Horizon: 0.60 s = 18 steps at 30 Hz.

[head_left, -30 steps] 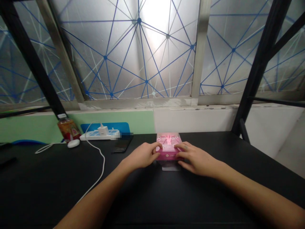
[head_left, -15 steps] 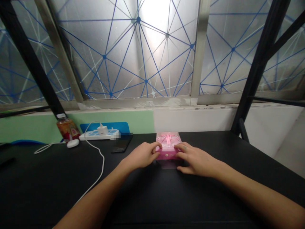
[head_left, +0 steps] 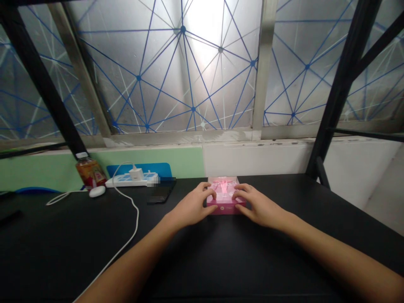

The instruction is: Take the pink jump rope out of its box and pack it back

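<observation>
A pink box (head_left: 222, 208) with a clear top lies flat on the black desk, and pink cord-like items show through its top. My left hand (head_left: 195, 205) is curled around the box's front left corner, thumb on the front face and fingers over the top edge. At the front right corner my right hand (head_left: 260, 207) grips likewise, its thumb against the front and its fingertips on the top. What exactly the pink items inside are cannot be made out.
Left of the box lies a dark phone (head_left: 161, 191). Behind it stand a white power strip (head_left: 121, 181) with a charger (head_left: 136, 174), a white cable (head_left: 137, 219), a small white case (head_left: 97, 192) and a drink bottle (head_left: 90, 170). Black frame posts (head_left: 337, 84) rise at both sides.
The clear flap sticking out from the box's front no longer shows. My right thumb has moved up onto the front face, and both hands now hold the front corners.
</observation>
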### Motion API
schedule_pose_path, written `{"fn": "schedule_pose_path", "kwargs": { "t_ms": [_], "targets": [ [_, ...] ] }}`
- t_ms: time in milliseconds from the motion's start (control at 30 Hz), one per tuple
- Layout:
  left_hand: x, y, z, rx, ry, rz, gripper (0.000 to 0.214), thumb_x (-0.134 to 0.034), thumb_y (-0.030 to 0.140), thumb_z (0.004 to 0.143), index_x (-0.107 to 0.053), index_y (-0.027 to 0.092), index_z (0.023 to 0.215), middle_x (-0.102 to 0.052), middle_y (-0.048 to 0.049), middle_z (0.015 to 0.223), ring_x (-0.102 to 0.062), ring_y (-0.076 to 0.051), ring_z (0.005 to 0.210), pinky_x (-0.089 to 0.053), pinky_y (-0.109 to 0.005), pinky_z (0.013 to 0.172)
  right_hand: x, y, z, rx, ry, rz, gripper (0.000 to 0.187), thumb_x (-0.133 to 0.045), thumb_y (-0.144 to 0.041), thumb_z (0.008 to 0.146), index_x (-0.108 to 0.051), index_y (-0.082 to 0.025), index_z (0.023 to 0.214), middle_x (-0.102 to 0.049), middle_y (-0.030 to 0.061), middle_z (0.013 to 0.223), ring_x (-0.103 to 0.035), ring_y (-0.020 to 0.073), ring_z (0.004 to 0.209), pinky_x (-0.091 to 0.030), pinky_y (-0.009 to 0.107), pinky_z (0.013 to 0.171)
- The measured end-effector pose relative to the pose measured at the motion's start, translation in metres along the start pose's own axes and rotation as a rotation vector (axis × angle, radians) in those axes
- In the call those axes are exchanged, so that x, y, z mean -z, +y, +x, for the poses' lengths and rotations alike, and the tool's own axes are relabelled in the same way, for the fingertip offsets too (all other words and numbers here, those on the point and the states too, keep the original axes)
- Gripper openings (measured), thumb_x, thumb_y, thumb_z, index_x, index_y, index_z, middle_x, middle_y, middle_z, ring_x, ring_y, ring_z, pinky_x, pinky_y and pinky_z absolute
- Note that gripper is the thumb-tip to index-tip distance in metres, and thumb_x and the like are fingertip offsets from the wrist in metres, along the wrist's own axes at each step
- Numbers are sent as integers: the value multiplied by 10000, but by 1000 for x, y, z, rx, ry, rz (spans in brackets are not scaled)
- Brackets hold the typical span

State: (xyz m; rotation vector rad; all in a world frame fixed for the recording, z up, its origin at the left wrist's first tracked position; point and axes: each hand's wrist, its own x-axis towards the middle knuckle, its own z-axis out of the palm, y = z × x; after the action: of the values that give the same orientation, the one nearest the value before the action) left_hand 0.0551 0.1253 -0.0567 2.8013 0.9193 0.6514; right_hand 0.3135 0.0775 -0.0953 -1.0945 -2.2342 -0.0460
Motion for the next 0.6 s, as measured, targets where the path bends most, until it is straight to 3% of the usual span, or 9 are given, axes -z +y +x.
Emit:
{"fn": "schedule_pose_path", "kwargs": {
  "t_ms": [67, 200, 300, 600],
  "targets": [
    [-3, -2, 0, -9, -12, -20, 164, -626, 278, 864, -605, 215, 1014, -489, -90, 1380, -502, -267, 1244, -390, -357, 1044, 1, -1, 0, 27, -15, -10, 257, -570, -181, 899, -587, -210, 1154, -555, 121, 1251, -508, 260, 1184, -456, 446, 996],
    [-7, -4, 0, 2, -34, -36, 189, -563, 246, 897, -579, 214, 1083, -626, -70, 1205, -603, -240, 1073, -460, -345, 928, 3, -3, 0, 66, -65, -121, 320, -495, -227, 960, -544, -214, 1276, -586, 110, 1237, -499, 261, 1199, -481, 426, 971],
    [-7, -4, -1, -3, -24, -21, 246, -550, 233, 897, -567, 219, 1142, -643, -64, 1169, -613, -238, 1039, -461, -343, 912, 4, -7, 1, 62, -121, -240, 364, -447, -233, 985, -490, -218, 1346, -569, 113, 1277, -492, 269, 1215, -506, 415, 937],
    [-4, 2, -1, -33, -28, 67, 230, -537, 230, 900, -587, 215, 1124, -653, -74, 1163, -613, -251, 1081, -462, -343, 926, 9, -20, 5, 117, -186, -446, 244, -414, -208, 984, -571, -185, 1168, -579, 150, 1189, -532, 275, 1127, -537, 375, 796]
  ]
}}
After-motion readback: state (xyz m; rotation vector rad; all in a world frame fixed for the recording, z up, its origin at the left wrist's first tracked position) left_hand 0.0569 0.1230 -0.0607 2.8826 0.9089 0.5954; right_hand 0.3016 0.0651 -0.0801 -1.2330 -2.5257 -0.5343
